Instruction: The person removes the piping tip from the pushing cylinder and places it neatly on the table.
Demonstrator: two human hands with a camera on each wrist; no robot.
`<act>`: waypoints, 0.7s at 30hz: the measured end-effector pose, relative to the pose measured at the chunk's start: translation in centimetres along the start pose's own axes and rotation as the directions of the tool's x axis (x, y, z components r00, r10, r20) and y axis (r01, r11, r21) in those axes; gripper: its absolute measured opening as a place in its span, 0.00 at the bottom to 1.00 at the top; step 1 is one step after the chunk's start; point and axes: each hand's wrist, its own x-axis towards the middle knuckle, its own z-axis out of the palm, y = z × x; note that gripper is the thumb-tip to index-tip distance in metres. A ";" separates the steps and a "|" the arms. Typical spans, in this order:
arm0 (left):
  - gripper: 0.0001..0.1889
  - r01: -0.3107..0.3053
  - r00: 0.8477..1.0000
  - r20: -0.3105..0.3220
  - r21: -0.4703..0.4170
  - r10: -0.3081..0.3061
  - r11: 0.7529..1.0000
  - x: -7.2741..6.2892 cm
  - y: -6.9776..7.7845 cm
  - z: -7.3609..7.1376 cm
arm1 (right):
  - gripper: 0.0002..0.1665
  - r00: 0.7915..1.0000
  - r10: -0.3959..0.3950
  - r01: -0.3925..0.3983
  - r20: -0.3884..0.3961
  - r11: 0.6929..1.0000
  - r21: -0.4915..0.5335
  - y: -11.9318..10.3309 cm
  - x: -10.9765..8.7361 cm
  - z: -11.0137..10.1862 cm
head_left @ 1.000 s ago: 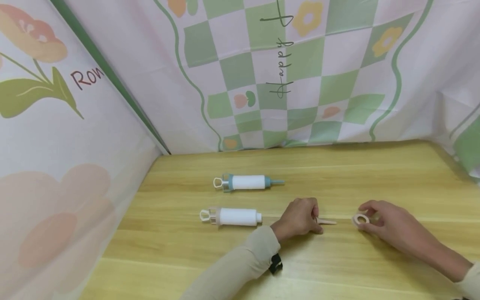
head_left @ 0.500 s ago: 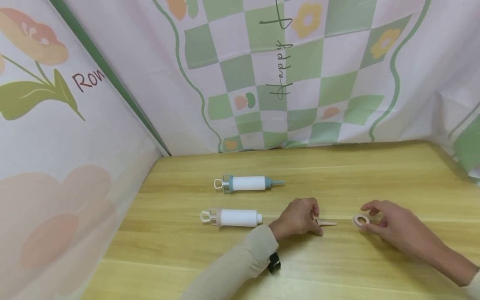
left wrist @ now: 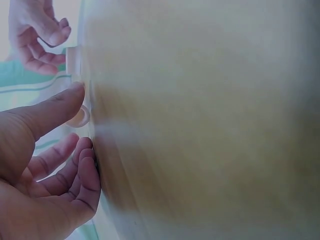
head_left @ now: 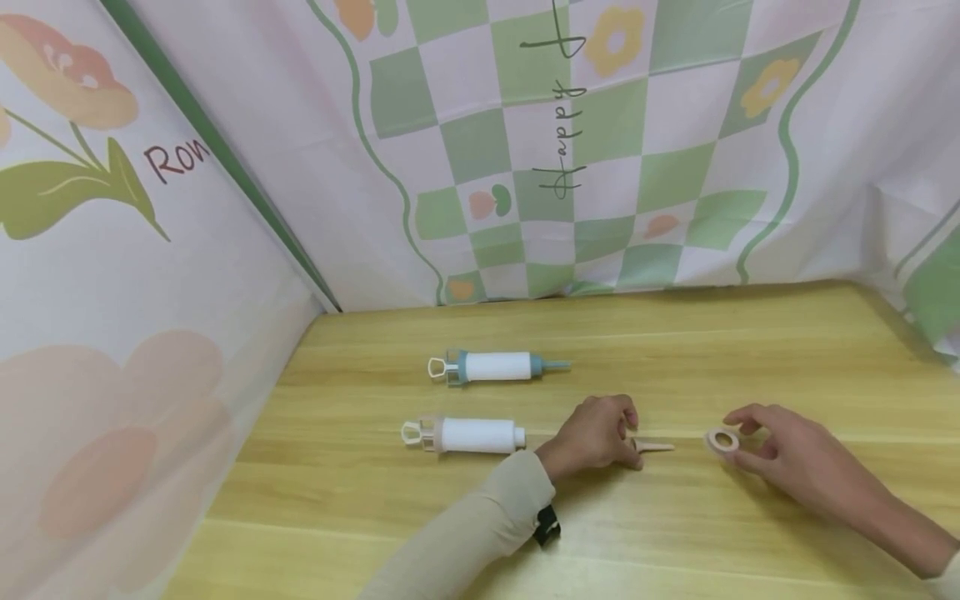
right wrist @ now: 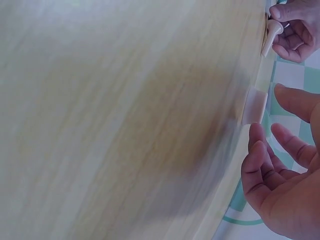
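In the head view my left hand (head_left: pixel 592 433) is low over the table with thumb and fingers parted, right behind a small beige nozzle (head_left: pixel 654 447) that points right. The left wrist view shows the nozzle's round open end (left wrist: pixel 80 117) just beyond the gap between thumb and fingers. My right hand (head_left: pixel 791 454) lies around the right side of a beige ring (head_left: pixel 722 442) that rests on the table. Its thumb and fingers are spread apart at the ring's edge. To the left is a white syringe-like tube (head_left: pixel 477 435) with a beige collar, a loop handle and a bare stub tip.
A second syringe-like tube (head_left: pixel 497 366), with a teal collar and teal nozzle, lies farther back, parallel to the first. Patterned cloth (head_left: pixel 547 167) hangs behind the wooden table (head_left: pixel 360 533) and along its left side.
My right thumb and fingers have eased a little off the ring and drawn slightly right. The left fingers have loosened slightly by the nozzle. Ring, nozzle and tubes stay in place.
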 end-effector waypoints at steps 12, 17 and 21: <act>0.22 0.016 1.000 -0.001 0.003 -0.016 1.000 -0.3 0.2 -0.4 | 0.30 1.000 -0.010 0.010 0.000 1.000 0.010 -0.1 0.1 -0.2; 0.22 0.036 0.999 0.003 -0.016 -0.036 0.999 -0.5 0.4 -0.8 | 0.30 1.000 -0.015 0.015 -0.014 1.000 0.011 -0.2 0.2 -0.5; 0.23 0.040 0.999 0.011 0.001 -0.040 0.999 -0.7 0.3 -1.1 | 0.30 1.000 -0.010 0.010 -0.028 1.000 0.004 -0.1 0.3 -0.8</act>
